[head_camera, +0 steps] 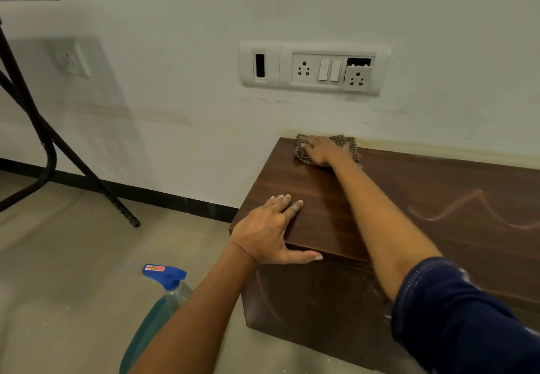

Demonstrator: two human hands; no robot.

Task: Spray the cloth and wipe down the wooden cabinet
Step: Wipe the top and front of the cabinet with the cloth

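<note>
1. At the back left corner of the cabinet (321, 198) top, right against the wall (204, 116), lies the checked cloth (350, 144), bunched and flattened on the wood.
2. The right hand (323, 150) lies palm-down on the cloth. Its fingers stretch out to the left and press the cloth, with none curled round it. The arm reaches across the top from a dark blue sleeve (453, 315).
3. The left hand (268, 230) rests at the front left corner of the top. The palm is flat, the fingers are straight and close together on the wood, and the thumb is spread wide along the front edge.
4. The bottle (157, 315) stands on the floor (73, 257) left of the cabinet, near it but apart. It has a blue trigger head and blue-green liquid inside, and the left forearm partly hides it.
5. A pale wavy streak (467, 207) marks the top toward its right side.
6. On the wall above the cloth sits a white socket panel (315, 67), and the socket at its right end sits askew. A second socket (71, 59) is farther left.
7. Black stand legs (43, 128) rest on the floor at the far left.
</note>
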